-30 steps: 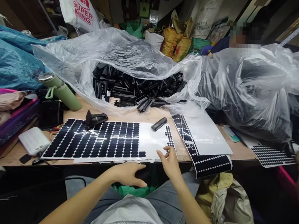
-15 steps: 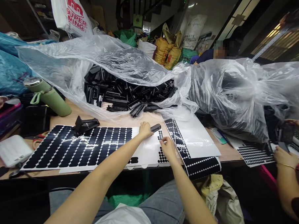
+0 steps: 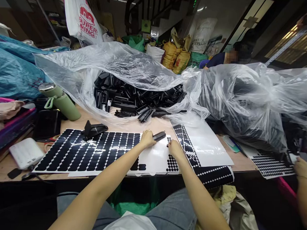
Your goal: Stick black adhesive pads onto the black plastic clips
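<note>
My left hand (image 3: pixel 147 139) is closed around one end of a long black plastic part (image 3: pixel 159 136), just above the white backing sheet (image 3: pixel 153 159). My right hand (image 3: pixel 175 149) is in a pinch over the small round black stickers (image 3: pixel 172 163) at the sheet's right end. Whether a sticker is between its fingertips is too small to make out. Rows of larger rounded black stickers (image 3: pixel 103 150) cover the left part of the backing. Another black plastic part (image 3: pixel 94 130) stands on top of them.
Behind the sheet, a clear plastic bag (image 3: pixel 115 59) lies open over a heap of black parts (image 3: pixel 126 97). More sticker sheets (image 3: pixel 205 144) overlap on the right. A green bottle (image 3: pixel 64 104) and a white box (image 3: pixel 26 153) are at left. A co-worker's hand (image 3: pixel 304 167) shows far right.
My right hand has moved in onto the round stickers, its fingertips now at the upper dots. My left hand still holds the black part. The whole view has shifted slightly right.
</note>
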The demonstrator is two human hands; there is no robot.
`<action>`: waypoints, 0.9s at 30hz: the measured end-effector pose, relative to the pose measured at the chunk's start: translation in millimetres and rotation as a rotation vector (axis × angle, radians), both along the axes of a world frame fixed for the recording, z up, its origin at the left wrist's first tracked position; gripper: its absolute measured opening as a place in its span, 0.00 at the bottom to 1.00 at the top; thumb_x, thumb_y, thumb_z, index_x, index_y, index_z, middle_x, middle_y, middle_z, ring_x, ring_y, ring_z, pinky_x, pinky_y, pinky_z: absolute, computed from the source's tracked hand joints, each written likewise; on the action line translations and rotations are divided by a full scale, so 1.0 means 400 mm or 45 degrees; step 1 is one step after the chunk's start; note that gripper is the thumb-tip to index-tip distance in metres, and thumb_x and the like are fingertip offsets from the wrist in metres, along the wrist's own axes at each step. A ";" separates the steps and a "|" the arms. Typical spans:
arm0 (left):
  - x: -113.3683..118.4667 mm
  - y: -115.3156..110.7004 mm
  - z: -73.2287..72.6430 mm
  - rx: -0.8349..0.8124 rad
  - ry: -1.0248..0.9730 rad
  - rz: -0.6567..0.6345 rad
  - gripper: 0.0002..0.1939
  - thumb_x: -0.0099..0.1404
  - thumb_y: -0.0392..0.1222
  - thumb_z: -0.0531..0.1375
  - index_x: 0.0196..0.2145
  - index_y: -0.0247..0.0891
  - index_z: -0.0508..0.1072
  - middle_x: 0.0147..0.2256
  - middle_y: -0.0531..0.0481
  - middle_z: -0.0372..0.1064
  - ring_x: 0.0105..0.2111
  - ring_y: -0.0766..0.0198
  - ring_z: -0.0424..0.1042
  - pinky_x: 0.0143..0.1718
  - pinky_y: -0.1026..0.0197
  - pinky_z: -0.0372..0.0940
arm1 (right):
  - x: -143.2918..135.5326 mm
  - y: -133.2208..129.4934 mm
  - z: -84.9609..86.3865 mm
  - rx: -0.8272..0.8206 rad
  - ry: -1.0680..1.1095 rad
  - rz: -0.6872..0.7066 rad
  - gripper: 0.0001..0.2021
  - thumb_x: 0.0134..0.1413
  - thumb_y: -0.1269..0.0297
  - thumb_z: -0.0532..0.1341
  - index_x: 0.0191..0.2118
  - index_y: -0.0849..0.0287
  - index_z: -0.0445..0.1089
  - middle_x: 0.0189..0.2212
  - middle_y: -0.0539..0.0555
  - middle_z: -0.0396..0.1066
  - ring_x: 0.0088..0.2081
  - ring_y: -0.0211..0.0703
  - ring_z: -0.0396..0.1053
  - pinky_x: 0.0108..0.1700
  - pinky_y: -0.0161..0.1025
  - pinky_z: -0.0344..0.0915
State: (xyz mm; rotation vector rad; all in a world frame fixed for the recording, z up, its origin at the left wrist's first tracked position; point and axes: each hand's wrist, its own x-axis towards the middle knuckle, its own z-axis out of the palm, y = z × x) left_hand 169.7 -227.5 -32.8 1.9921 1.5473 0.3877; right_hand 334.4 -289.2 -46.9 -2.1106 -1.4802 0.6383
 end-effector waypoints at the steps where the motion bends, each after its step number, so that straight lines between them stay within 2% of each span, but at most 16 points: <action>1: -0.008 -0.007 0.007 -0.011 -0.048 -0.017 0.21 0.41 0.37 0.63 0.36 0.31 0.66 0.40 0.37 0.66 0.44 0.48 0.63 0.40 0.57 0.58 | -0.002 -0.013 0.014 0.013 0.021 0.018 0.04 0.43 0.71 0.56 0.22 0.60 0.63 0.25 0.56 0.67 0.29 0.44 0.65 0.32 0.38 0.57; 5: -0.061 -0.058 0.033 -0.091 -0.266 -0.145 0.22 0.48 0.37 0.61 0.42 0.35 0.64 0.35 0.46 0.68 0.35 0.58 0.69 0.35 0.59 0.62 | -0.037 -0.071 0.076 0.083 0.170 0.131 0.08 0.51 0.62 0.52 0.29 0.58 0.65 0.26 0.52 0.67 0.29 0.41 0.65 0.32 0.37 0.60; 8: -0.103 -0.114 0.047 -0.320 -0.646 -0.201 0.20 0.52 0.37 0.60 0.44 0.36 0.65 0.34 0.48 0.69 0.31 0.62 0.71 0.34 0.59 0.66 | -0.086 -0.103 0.112 0.286 0.350 0.214 0.08 0.50 0.60 0.52 0.29 0.58 0.64 0.35 0.54 0.66 0.37 0.42 0.65 0.39 0.39 0.61; 11: -0.135 -0.170 0.059 -0.537 -1.116 -0.113 0.21 0.50 0.37 0.63 0.43 0.34 0.67 0.38 0.45 0.69 0.34 0.60 0.71 0.37 0.55 0.67 | -0.133 -0.126 0.134 0.374 0.482 0.173 0.07 0.49 0.62 0.54 0.27 0.58 0.63 0.41 0.57 0.62 0.45 0.44 0.62 0.47 0.42 0.58; 13: -0.151 -0.201 0.065 -0.573 -1.263 -0.036 0.22 0.48 0.36 0.65 0.42 0.34 0.68 0.37 0.46 0.70 0.35 0.60 0.71 0.40 0.54 0.67 | -0.155 -0.140 0.144 0.347 0.523 0.131 0.07 0.50 0.63 0.53 0.26 0.58 0.63 0.42 0.58 0.61 0.47 0.45 0.60 0.49 0.44 0.56; 19: -0.170 -0.256 0.077 -0.589 -1.434 0.128 0.21 0.44 0.35 0.67 0.39 0.34 0.70 0.37 0.48 0.70 0.36 0.61 0.71 0.41 0.54 0.67 | -0.191 -0.169 0.168 0.327 0.465 0.150 0.06 0.50 0.64 0.53 0.26 0.58 0.63 0.43 0.58 0.60 0.46 0.45 0.61 0.47 0.44 0.58; 27: -0.169 -0.282 0.103 -0.553 -1.434 0.184 0.21 0.44 0.35 0.67 0.38 0.33 0.69 0.35 0.48 0.70 0.36 0.60 0.71 0.41 0.54 0.68 | -0.202 -0.183 0.188 0.295 0.378 0.212 0.06 0.51 0.66 0.53 0.26 0.59 0.62 0.42 0.58 0.59 0.43 0.45 0.62 0.44 0.44 0.60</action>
